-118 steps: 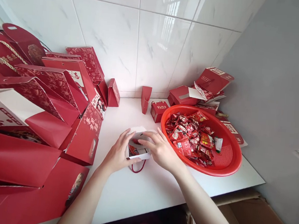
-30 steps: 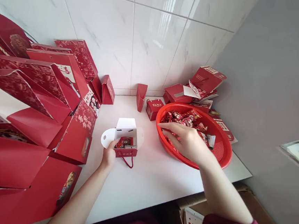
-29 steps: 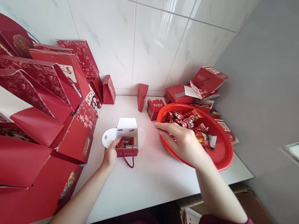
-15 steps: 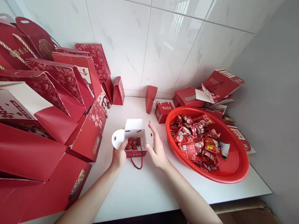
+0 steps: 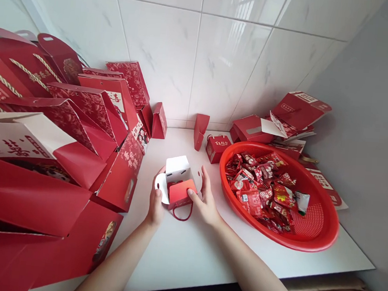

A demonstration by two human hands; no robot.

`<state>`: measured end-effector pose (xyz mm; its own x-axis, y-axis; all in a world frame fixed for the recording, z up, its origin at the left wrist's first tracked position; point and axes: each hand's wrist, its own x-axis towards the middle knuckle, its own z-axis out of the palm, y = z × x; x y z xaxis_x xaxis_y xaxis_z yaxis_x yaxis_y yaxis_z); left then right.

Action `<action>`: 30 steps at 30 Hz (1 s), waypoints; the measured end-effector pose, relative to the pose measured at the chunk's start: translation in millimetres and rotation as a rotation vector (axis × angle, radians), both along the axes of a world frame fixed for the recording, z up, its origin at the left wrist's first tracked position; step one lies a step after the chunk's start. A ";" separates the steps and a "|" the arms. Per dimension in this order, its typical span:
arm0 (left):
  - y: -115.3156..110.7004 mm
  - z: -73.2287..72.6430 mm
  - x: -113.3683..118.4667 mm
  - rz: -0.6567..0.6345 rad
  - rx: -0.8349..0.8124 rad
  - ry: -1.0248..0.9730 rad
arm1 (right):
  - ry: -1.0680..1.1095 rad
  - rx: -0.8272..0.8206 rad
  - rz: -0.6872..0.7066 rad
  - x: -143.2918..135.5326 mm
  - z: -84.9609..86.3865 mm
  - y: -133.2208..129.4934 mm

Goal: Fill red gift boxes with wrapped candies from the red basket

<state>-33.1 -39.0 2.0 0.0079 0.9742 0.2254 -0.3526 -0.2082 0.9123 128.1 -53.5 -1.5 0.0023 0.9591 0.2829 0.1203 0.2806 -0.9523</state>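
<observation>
A small box (image 5: 177, 167), white inside and red outside, stands on the white table with its back flap up. Its red front flap (image 5: 182, 191) is folded inward over the opening, and a little of the red packets shows behind it. My left hand (image 5: 156, 204) holds the box's left side, thumb on the rounded white side flap. My right hand (image 5: 205, 203) has its thumb on the front flap, while its fingers are raised beside the right side flap. A red cord handle (image 5: 182, 218) hangs at the front of the box.
A red basket (image 5: 330, 225) of wrapped sweets stands on the right of the table (image 5: 170, 256). Many red gift boxes (image 5: 77, 239) crowd the left. Along the tiled wall stand a small closed box (image 5: 217, 148), upright boxes (image 5: 200, 131) and a pile of boxes (image 5: 295, 110).
The red front flap has come up and over the opening, covering most of the packets. My right thumb now presses on it. The camera view has shifted slightly.
</observation>
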 end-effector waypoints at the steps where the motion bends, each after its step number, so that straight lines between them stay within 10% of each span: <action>1: -1.0 0.7 0.4 -0.006 0.039 0.019 | 0.027 -0.044 -0.012 -0.7 -2.0 1.5; 8: -0.8 0.4 0.1 0.051 0.154 0.164 | 0.250 -0.107 0.104 -0.4 -7.0 7.1; 30: 5.3 5.1 -6.7 0.087 0.052 0.202 | -0.011 0.021 0.075 -3.8 9.5 -3.2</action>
<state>-39.7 -33.7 7.1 -0.0256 0.9603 0.2779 -0.1420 -0.2787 0.9498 124.4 -56.7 8.0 -0.0725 0.9503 0.3028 0.1089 0.3094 -0.9447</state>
